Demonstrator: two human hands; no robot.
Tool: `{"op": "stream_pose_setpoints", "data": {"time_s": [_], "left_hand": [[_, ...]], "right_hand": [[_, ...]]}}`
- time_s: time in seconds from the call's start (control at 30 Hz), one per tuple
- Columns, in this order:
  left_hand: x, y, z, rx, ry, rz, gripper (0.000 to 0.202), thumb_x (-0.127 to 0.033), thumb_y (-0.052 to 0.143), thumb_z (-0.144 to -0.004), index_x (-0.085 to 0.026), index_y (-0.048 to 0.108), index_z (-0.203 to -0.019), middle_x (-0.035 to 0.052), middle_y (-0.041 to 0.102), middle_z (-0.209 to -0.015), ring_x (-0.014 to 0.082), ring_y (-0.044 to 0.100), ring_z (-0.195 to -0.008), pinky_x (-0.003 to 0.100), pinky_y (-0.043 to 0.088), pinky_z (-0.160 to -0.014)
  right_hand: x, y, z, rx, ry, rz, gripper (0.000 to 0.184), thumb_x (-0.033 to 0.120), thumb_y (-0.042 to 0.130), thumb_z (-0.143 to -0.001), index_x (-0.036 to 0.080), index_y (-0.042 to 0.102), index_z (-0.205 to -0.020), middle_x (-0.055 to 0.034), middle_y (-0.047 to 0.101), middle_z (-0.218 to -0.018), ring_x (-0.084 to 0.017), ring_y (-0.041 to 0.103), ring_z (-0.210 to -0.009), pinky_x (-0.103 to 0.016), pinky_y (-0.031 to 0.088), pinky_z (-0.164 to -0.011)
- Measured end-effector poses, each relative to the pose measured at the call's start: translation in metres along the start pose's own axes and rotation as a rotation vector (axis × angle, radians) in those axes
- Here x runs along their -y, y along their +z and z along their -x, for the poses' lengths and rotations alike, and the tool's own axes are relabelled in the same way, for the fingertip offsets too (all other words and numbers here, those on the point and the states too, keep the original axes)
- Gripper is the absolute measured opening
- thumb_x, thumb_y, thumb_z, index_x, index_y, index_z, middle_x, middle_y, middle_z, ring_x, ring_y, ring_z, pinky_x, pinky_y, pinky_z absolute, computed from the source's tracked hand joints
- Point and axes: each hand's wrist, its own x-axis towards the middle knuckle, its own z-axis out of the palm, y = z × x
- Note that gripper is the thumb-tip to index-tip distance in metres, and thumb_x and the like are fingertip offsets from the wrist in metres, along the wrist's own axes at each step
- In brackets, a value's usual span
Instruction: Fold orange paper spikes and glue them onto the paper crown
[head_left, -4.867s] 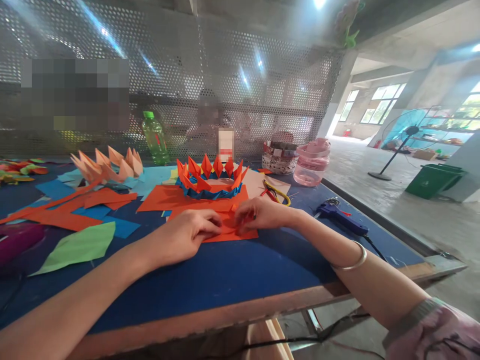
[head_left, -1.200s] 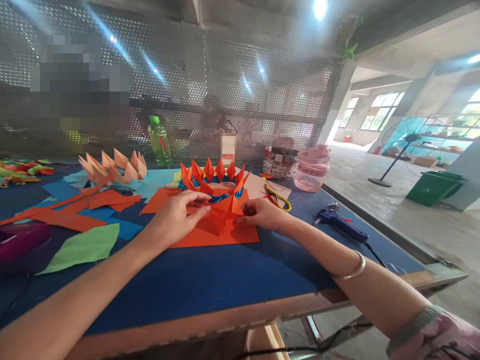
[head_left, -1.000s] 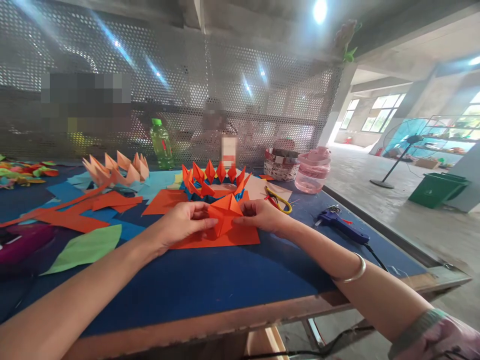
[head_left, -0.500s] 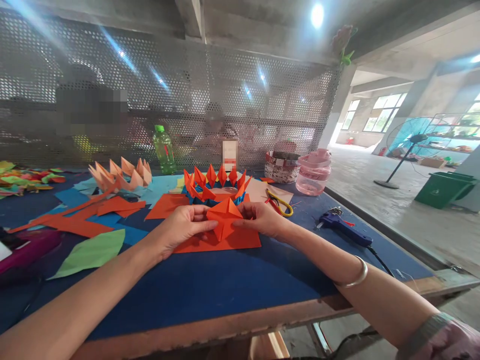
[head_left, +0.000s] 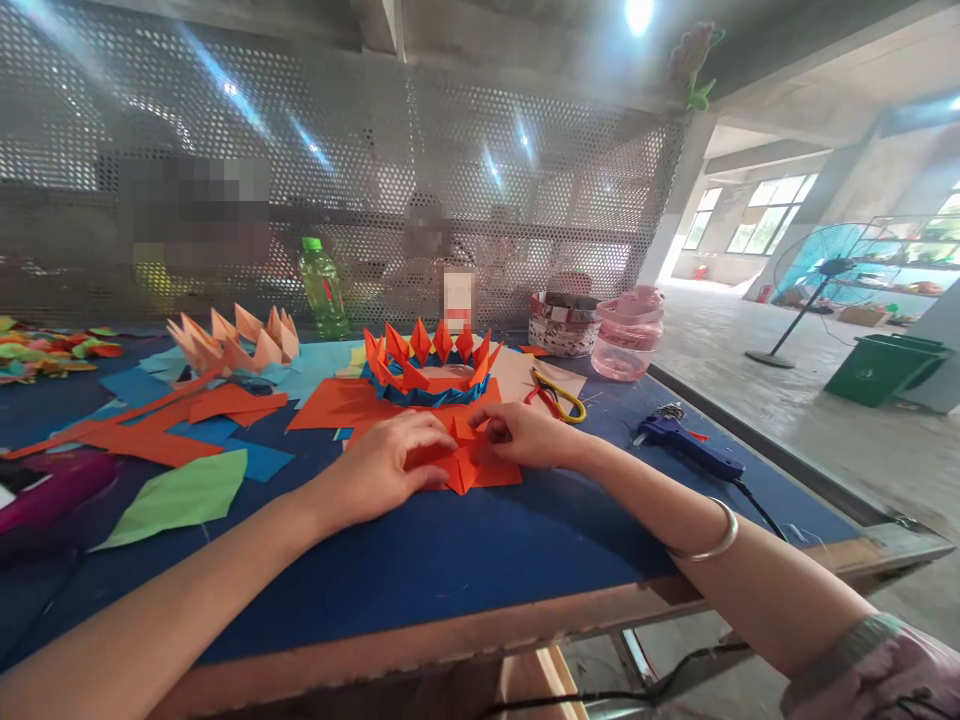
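Note:
A folded piece of orange paper [head_left: 463,462] with a raised centre crease lies low over a flat orange sheet at the middle of the table. My left hand [head_left: 394,455] grips its left side, thumb below and fingers above. On its right side my right hand [head_left: 525,435] has curled fingers, with the index finger and thumb at the paper's upper right edge. Fingers partly cover both sides of the folded piece. Just behind stands a crown-like ring of orange folded points on a blue base [head_left: 427,390].
At the left are a peach-coloured folded ring [head_left: 199,350], orange scraps [head_left: 157,435] and a green leaf-shaped paper [head_left: 180,500]. Yellow-handled scissors [head_left: 559,395], a pink jug [head_left: 626,340] and a corded blue glue gun [head_left: 694,450] sit at the right. A green bottle [head_left: 324,290] stands behind.
The folded orange paper has been lowered and tilted flatter toward the sheet. My left hand has turned palm-down over its left side, and my right fingers have shifted to its upper right.

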Motion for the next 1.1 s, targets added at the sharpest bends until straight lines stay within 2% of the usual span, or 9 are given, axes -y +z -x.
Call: {"op": "stream_pose_setpoints", "data": {"time_s": [0.07, 0.13, 0.2, 0.37, 0.43, 0.47, 0.6, 0.77, 1.1], "left_hand": [[0.003, 0.003, 0.0, 0.036, -0.025, 0.007, 0.014, -0.023, 0.066, -0.082, -0.019, 0.069, -0.095, 0.0031, 0.068, -0.097, 0.0193, 0.061, -0.095, 0.033, 0.046, -0.087], [0.004, 0.005, 0.0, 0.051, -0.04, 0.02, 0.012, -0.023, 0.066, -0.083, -0.02, 0.068, -0.093, 0.0024, 0.068, -0.094, 0.0189, 0.063, -0.092, 0.032, 0.047, -0.084], [0.003, 0.006, 0.0, 0.035, -0.05, 0.033, 0.013, -0.025, 0.066, -0.082, -0.021, 0.067, -0.094, 0.002, 0.068, -0.096, 0.0188, 0.063, -0.092, 0.032, 0.048, -0.083], [-0.006, 0.006, 0.001, -0.062, -0.04, 0.001, 0.016, -0.026, 0.068, -0.079, -0.021, 0.061, -0.092, 0.0011, 0.063, -0.096, 0.0177, 0.061, -0.089, 0.03, 0.048, -0.079], [-0.008, 0.005, 0.001, -0.033, -0.008, 0.018, 0.002, -0.022, 0.064, -0.082, -0.021, 0.063, -0.083, -0.0001, 0.063, -0.09, 0.0158, 0.062, -0.085, 0.028, 0.047, -0.077], [-0.009, 0.005, 0.002, -0.001, 0.01, 0.039, 0.006, -0.02, 0.062, -0.084, -0.021, 0.065, -0.08, -0.0007, 0.064, -0.086, 0.0146, 0.062, -0.083, 0.026, 0.047, -0.076], [-0.008, 0.004, 0.003, 0.078, 0.056, 0.098, 0.018, -0.016, 0.057, -0.087, -0.023, 0.073, -0.082, -0.0012, 0.07, -0.086, 0.0122, 0.066, -0.08, 0.022, 0.048, -0.074], [-0.007, -0.002, 0.006, 0.135, 0.1, 0.037, 0.022, -0.016, 0.058, -0.085, -0.027, 0.076, -0.091, -0.0009, 0.072, -0.092, 0.0131, 0.068, -0.081, 0.023, 0.05, -0.073], [-0.016, -0.008, 0.01, 0.233, 0.107, -0.072, 0.023, -0.019, 0.058, -0.085, -0.025, 0.077, -0.098, 0.0023, 0.071, -0.099, 0.0171, 0.067, -0.089, 0.026, 0.049, -0.075]], "right_hand": [[0.002, 0.001, 0.001, -0.071, -0.041, 0.096, 0.045, 0.01, 0.065, -0.07, 0.016, 0.055, -0.114, 0.0018, 0.057, -0.079, -0.012, 0.052, -0.073, -0.024, 0.04, -0.067], [0.006, 0.0, 0.003, -0.183, -0.099, 0.219, 0.051, 0.019, 0.074, -0.068, 0.017, 0.055, -0.115, -0.0054, 0.059, -0.099, -0.018, 0.055, -0.09, -0.03, 0.042, -0.079], [0.011, -0.001, 0.004, -0.24, -0.158, 0.277, 0.052, 0.028, 0.081, -0.064, 0.018, 0.059, -0.11, -0.0083, 0.057, -0.108, -0.021, 0.054, -0.098, -0.033, 0.042, -0.085], [0.018, -0.001, 0.007, -0.029, -0.184, 0.228, 0.022, 0.022, 0.076, -0.072, 0.017, 0.066, -0.091, -0.0026, 0.067, -0.091, -0.016, 0.06, -0.084, -0.026, 0.044, -0.076], [0.017, 0.0, 0.007, 0.027, -0.182, 0.203, 0.02, 0.022, 0.074, -0.074, 0.017, 0.067, -0.093, -0.0029, 0.069, -0.092, -0.016, 0.061, -0.082, -0.024, 0.044, -0.072], [0.016, 0.001, 0.007, 0.039, -0.193, 0.193, 0.02, 0.023, 0.073, -0.076, 0.016, 0.067, -0.094, -0.0031, 0.069, -0.092, -0.015, 0.061, -0.082, -0.024, 0.044, -0.071], [0.009, 0.003, 0.005, 0.05, -0.231, 0.165, 0.02, 0.026, 0.071, -0.077, 0.015, 0.067, -0.093, -0.0023, 0.068, -0.089, -0.014, 0.059, -0.078, -0.023, 0.042, -0.068], [0.003, 0.006, 0.002, 0.031, -0.171, 0.099, 0.025, 0.035, 0.072, -0.076, 0.014, 0.063, -0.086, 0.0008, 0.063, -0.077, -0.011, 0.053, -0.068, -0.021, 0.039, -0.061], [0.003, 0.013, 0.002, 0.001, -0.142, 0.075, 0.018, 0.032, 0.065, -0.08, 0.015, 0.061, -0.079, 0.0029, 0.058, -0.068, -0.008, 0.047, -0.059, -0.019, 0.035, -0.054]]}}
